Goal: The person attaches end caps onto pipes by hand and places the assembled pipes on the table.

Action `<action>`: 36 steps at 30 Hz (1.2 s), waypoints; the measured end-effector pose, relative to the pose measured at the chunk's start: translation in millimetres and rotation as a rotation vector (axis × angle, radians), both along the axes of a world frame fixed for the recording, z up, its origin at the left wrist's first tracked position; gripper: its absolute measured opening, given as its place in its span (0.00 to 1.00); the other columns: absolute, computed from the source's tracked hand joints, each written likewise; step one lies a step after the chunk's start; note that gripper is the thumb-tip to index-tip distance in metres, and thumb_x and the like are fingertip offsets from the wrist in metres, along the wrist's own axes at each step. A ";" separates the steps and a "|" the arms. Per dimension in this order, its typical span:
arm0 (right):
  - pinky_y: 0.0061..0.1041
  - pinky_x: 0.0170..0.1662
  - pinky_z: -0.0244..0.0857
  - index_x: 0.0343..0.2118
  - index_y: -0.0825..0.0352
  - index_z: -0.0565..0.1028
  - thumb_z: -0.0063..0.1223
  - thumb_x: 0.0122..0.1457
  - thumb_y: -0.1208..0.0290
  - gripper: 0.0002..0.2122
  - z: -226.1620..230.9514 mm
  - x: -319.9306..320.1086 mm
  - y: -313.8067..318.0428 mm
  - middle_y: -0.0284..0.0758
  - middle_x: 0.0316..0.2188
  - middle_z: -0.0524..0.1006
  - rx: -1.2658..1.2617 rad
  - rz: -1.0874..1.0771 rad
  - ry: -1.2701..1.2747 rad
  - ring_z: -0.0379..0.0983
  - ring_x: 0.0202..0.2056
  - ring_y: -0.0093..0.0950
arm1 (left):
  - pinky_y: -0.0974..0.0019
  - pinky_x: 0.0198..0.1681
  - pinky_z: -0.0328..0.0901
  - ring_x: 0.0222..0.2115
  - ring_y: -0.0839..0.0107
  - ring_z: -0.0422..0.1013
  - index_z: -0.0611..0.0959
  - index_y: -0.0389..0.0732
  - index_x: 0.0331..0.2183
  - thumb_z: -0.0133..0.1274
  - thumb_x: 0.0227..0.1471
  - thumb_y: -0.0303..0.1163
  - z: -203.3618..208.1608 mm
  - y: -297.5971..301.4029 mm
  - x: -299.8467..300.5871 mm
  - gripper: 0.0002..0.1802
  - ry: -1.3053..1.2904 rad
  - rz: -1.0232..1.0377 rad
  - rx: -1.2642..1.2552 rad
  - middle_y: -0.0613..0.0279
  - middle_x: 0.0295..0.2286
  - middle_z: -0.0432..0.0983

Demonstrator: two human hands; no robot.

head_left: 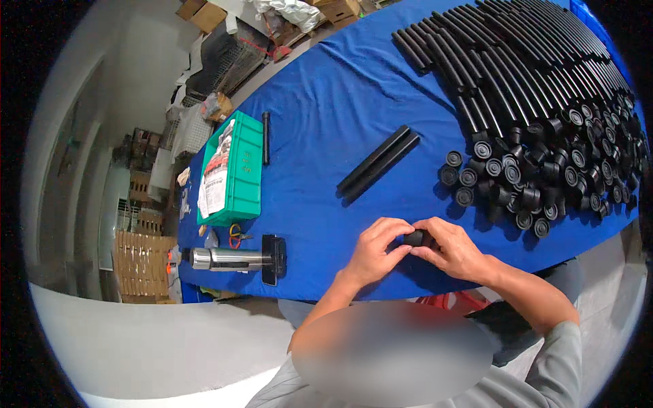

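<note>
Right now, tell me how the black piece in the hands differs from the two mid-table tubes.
The black piece is short and stubby; the two tubes are long and slender. The piece is held between left hand and right hand; the tubes lie side by side on the blue cloth. Both are black.

The head view, wide and fisheye-bent, looks down from above the person (pixel 561 360), facing across the table (pixel 306 197). The left hand (pixel 376 250) and right hand (pixel 451 250) show near, just below and right of centre; the wall (pixel 146 64) stands farther off at left.
</note>
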State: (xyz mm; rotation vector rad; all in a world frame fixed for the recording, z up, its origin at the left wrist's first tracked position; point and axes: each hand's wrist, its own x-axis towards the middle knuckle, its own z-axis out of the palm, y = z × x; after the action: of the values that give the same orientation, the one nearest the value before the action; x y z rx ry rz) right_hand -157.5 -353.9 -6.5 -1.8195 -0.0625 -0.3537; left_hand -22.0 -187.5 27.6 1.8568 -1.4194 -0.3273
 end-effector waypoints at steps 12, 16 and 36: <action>0.40 0.38 0.69 0.42 0.72 0.69 0.57 0.56 0.67 0.16 -7.5 -0.9 -3.1 0.48 0.32 0.74 -0.017 0.002 0.090 0.74 0.33 0.44 | 0.47 0.64 0.51 0.63 0.41 0.49 0.76 0.39 0.54 0.58 0.54 0.39 -19.2 -45.0 74.8 0.27 -0.842 0.303 0.352 0.43 0.62 0.56; 0.40 0.38 0.69 0.43 0.72 0.69 0.57 0.55 0.67 0.17 -9.1 -1.1 -2.0 0.48 0.33 0.74 -0.042 -0.003 0.066 0.74 0.35 0.44 | 0.50 0.56 0.61 0.53 0.46 0.66 0.79 0.39 0.49 0.61 0.50 0.33 -31.9 -42.4 74.9 0.23 -0.721 0.227 0.062 0.48 0.49 0.74; 0.37 0.38 0.68 0.57 0.71 0.67 0.55 0.45 0.74 0.31 -12.8 1.5 1.9 0.45 0.39 0.70 -0.684 -0.280 -0.038 0.70 0.35 0.40 | 0.65 0.47 0.65 0.41 0.65 0.70 0.78 0.31 0.45 0.61 0.45 0.24 31.7 66.7 -23.2 0.22 0.158 0.306 0.150 0.55 0.41 0.73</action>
State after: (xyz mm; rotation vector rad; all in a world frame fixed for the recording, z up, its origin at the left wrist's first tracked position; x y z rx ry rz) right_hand -156.0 -352.0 -19.3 -2.5073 0.0546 -0.6177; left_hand -45.2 -120.7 59.3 2.0842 -1.0106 -0.4245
